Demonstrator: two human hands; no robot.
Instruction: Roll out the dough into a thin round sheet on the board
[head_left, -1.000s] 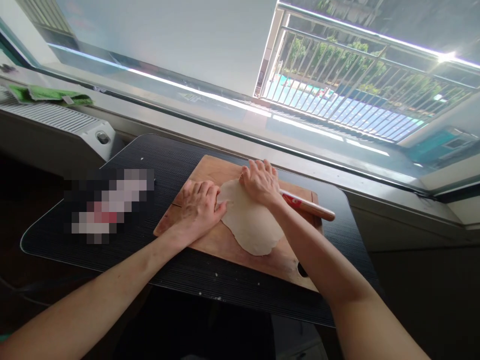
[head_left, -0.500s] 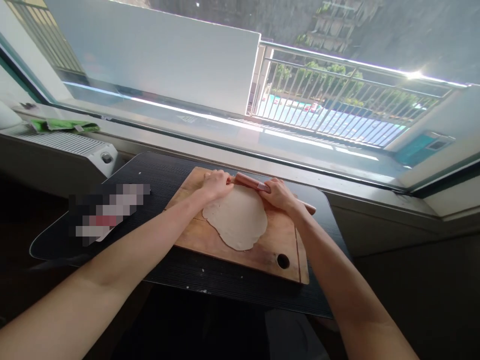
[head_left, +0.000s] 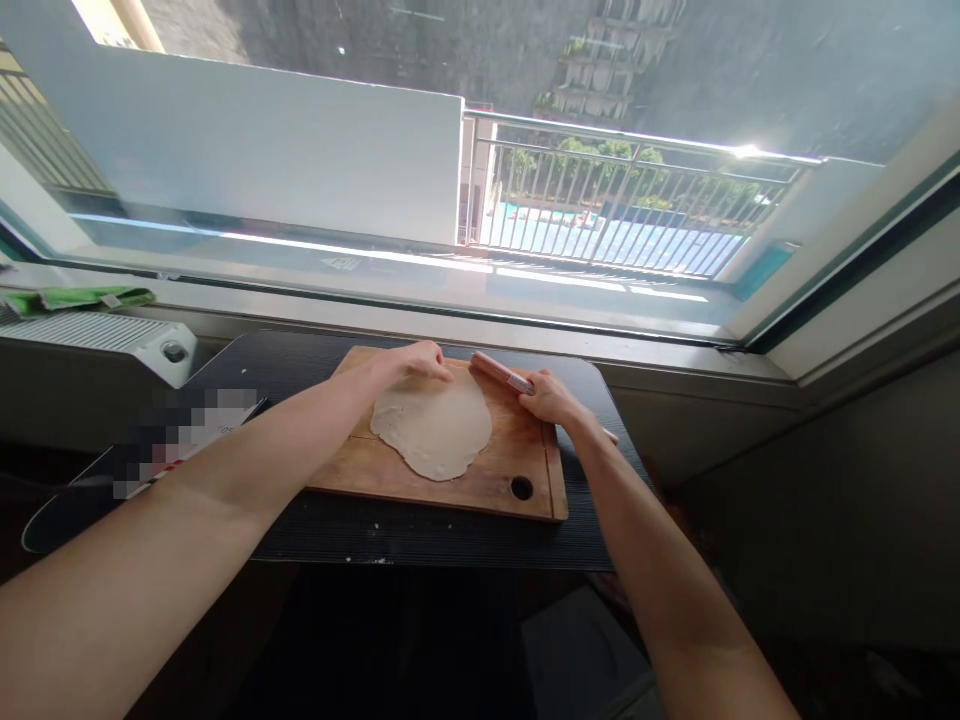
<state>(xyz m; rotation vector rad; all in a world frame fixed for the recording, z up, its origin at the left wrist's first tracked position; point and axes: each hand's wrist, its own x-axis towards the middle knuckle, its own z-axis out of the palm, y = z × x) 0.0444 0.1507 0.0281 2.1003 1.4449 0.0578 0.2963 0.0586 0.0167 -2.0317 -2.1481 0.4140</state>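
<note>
Right hand (head_left: 550,396) grip: fingers curled round the near end of the rolling pin (head_left: 501,372), which lies at the far edge of the dough (head_left: 435,434). Left hand (head_left: 416,359) grip: resting on the far left rim of the dough, beside the pin's other end; cannot tell whether it clasps the pin or only presses the sheet. Dough lies flat on the board (head_left: 480,487), just nearer the body than both grips and touching them at its far edge. Judgement on rolling well: even pressure from both palms, pin kept square to the stroke, ease off before the thin rim, turn the sheet where it looks lopsided. Count: one dough sheet, one pin, one board with one hole at its near right corner, one dark counter (head_left: 420,535) beneath, two hands.
</note>
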